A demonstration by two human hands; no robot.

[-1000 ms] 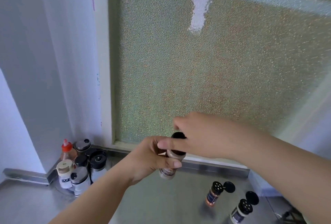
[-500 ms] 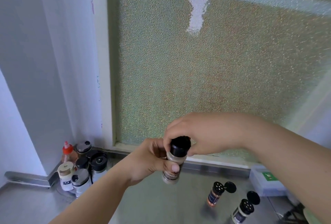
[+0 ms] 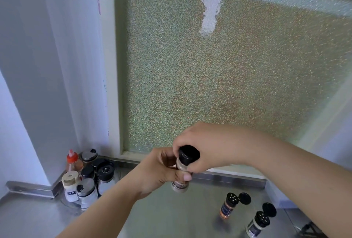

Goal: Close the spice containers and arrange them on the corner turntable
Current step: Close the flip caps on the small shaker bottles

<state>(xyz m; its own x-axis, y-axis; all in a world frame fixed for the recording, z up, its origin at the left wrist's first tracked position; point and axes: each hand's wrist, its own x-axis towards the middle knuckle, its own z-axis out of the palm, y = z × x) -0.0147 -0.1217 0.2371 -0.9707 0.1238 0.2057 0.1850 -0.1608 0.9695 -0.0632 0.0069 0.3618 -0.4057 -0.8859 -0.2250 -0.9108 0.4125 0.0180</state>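
My left hand (image 3: 160,173) grips the body of a small spice jar (image 3: 181,185) held in the air above the steel counter. My right hand (image 3: 207,146) curls over its black lid (image 3: 188,155) from above. Two more spice jars stand on the counter at the lower right with their black flip lids open: an orange one (image 3: 227,207) and a pale one (image 3: 257,223). In the left corner sits the turntable (image 3: 66,202), holding several closed containers, among them a red-capped bottle (image 3: 73,161) and a cream-lidded jar (image 3: 70,185).
A frosted glass window (image 3: 228,66) fills the back, with a sill just behind my hands. A white wall (image 3: 47,66) stands at the left. The steel counter (image 3: 171,215) spreads between the turntable and the open jars.
The flip lid of the held jar, open a second ago, is now down under my right hand. Both hands and the jar stayed in about the same place.
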